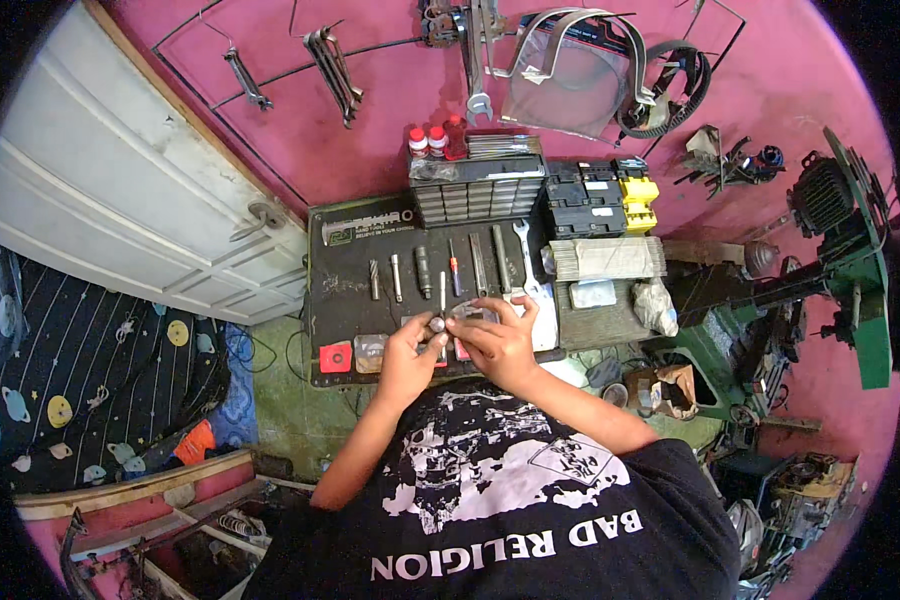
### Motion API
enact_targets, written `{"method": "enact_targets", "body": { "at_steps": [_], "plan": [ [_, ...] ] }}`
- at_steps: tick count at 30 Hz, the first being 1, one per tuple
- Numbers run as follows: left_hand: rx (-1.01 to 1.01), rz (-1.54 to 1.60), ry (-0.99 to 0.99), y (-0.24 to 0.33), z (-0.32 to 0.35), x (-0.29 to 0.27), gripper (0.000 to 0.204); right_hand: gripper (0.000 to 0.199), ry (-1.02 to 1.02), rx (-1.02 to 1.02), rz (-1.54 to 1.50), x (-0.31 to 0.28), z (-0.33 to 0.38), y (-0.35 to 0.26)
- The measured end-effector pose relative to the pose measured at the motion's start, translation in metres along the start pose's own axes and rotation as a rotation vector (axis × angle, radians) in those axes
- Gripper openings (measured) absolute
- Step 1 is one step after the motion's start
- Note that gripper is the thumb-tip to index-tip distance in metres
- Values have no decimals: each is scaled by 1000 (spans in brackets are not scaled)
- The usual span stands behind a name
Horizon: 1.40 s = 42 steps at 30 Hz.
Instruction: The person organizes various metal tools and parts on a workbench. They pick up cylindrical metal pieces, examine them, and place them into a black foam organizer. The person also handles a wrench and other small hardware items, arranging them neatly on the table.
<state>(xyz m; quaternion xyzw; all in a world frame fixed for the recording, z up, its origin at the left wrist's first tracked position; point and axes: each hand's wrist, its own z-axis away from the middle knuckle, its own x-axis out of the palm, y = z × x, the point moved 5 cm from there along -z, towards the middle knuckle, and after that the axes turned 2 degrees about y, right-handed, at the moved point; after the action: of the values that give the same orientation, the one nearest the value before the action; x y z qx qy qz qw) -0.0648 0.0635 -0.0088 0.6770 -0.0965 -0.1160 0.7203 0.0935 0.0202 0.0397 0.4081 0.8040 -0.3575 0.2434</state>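
Observation:
My left hand [406, 358] and my right hand [502, 346] meet over the near part of a dark work mat [345, 315]. Between their fingertips is a slim metal tool with a bright shaft [442, 288] and a rounded end; its exact kind does not show. Both hands are closed on it. Beyond them lies a row of tools: a short fluted bit [374, 280], a metal socket bar [396, 278], a thick dark cylinder [423, 272], a small red and blue screwdriver [455, 272], a flat bar [477, 264], a dark rod [501, 258] and a combination wrench [525, 258].
A drawer cabinet [478, 202] with red bottles [437, 139] on top stands at the back. Right of it are black and yellow cases [598, 203]. Small packets [336, 358] lie along the near edge. A white door [140, 150] stands left, a green machine [855, 290] right.

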Motion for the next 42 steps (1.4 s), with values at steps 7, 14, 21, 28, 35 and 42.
{"method": "enact_targets", "body": {
  "at_steps": [7,14,21,28,35,42],
  "plan": [
    [-115,-395,-60,-15,2,-3,25,36,-62,29,-35,-4,-20,-8],
    [-166,109,-129,-36,5,-1,20,26,-194,-288,71,-12,12,9],
    [-113,11,-15,-24,0,-15,24,23,-159,191,368,-2,35,178],
    [-195,-54,85,-32,5,-8,26,16,-2,505,653,-4,-9,358],
    [-243,21,127,-43,21,22,26,21,-18,411,644,38,28,390],
    [-241,-28,250,-55,40,28,28,40,-40,344,533,29,35,323]
  ]
}}
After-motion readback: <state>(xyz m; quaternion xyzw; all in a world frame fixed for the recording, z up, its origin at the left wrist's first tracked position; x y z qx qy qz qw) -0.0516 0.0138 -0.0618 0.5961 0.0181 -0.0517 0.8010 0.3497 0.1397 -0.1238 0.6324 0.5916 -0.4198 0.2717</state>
